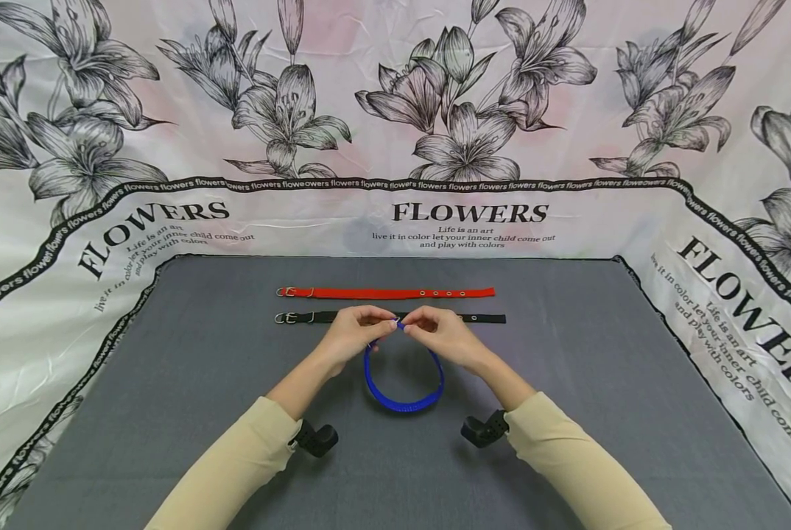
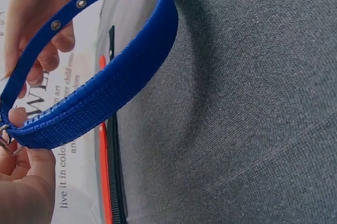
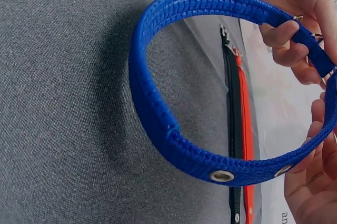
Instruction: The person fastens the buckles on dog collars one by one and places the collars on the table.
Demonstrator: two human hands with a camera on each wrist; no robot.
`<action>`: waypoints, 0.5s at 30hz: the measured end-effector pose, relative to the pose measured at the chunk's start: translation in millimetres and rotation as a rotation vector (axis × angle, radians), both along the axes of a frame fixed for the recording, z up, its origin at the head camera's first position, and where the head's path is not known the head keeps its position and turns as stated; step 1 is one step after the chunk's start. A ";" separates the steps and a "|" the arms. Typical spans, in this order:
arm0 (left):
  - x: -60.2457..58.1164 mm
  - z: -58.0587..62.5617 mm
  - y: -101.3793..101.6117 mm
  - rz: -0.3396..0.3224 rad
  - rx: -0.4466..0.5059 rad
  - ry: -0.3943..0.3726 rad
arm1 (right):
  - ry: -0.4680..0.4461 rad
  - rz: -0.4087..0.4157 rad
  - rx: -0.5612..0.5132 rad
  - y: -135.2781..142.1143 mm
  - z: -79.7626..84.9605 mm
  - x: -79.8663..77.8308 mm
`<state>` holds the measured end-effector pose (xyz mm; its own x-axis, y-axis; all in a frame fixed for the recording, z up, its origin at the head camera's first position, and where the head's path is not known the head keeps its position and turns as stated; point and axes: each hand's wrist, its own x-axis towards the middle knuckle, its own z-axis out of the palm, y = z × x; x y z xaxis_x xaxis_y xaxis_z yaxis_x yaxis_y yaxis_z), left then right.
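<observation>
A blue collar (image 1: 405, 406) is bent into a loop above the table, its ends brought together at the top. My left hand (image 1: 352, 335) pinches the buckle end. My right hand (image 1: 447, 337) pinches the other end, close to the left fingertips. In the left wrist view the metal buckle (image 2: 7, 140) shows beside the left fingers, and metal eyelets (image 2: 81, 3) line the strap. From the right wrist view, the strap's padded inner side is visible; fingers partly hide where the ends meet.
Beyond the hands lie a red collar (image 1: 369, 294) and a black collar (image 1: 491, 319), both flat and parallel, buckles to the left. The hands partly cover the black one. Grey cloth (image 1: 170, 412) covers the table, and a flower-printed sheet (image 1: 329, 221) borders it.
</observation>
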<state>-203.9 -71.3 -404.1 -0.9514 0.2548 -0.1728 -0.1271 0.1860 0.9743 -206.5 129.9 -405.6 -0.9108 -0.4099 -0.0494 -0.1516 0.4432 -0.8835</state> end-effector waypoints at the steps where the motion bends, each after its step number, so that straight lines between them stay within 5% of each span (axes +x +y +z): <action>1: -0.2 -0.1 0.5 -0.002 -0.006 -0.005 | -0.002 0.000 -0.001 -0.3 -0.1 0.1; 15: -2.6 -3.4 3.3 0.077 -0.015 0.003 | -0.014 -0.019 0.023 1.0 -1.0 0.6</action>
<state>-206.5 -68.0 -407.5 -0.9686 0.1785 -0.1730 -0.1386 0.1900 0.9720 -205.9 130.9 -406.6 -0.9176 -0.3910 -0.0710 -0.1309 0.4661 -0.8750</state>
